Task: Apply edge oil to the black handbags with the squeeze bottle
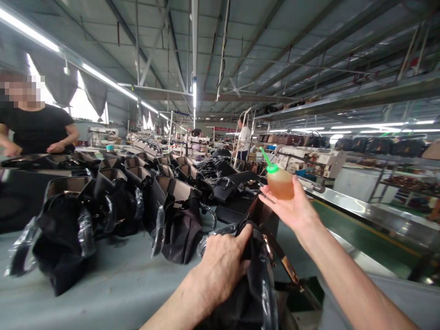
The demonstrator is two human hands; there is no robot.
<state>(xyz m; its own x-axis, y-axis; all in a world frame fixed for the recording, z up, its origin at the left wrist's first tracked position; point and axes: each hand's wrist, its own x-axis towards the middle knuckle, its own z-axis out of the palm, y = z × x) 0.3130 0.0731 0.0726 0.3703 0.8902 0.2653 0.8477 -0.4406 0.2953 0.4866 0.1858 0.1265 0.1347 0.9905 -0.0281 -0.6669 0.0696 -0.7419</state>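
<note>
My right hand [290,206] holds up a small plastic squeeze bottle [279,179] of amber liquid with a green cap and a long green nozzle pointing up and left. Its fingers are wrapped round the bottle's back. My left hand [222,266] is closed on the top edge of a black handbag [254,284] that lies in front of me on the grey table. The bag's handles are wrapped in clear plastic, and a tan strap with gold hardware shows on its right side.
Several black handbags [178,206] with tan linings stand in rows across the grey table [113,288]. A person in a black shirt [34,128] works at the far left. Another person [244,137] stands far back. A metal conveyor rail [364,211] runs along the right.
</note>
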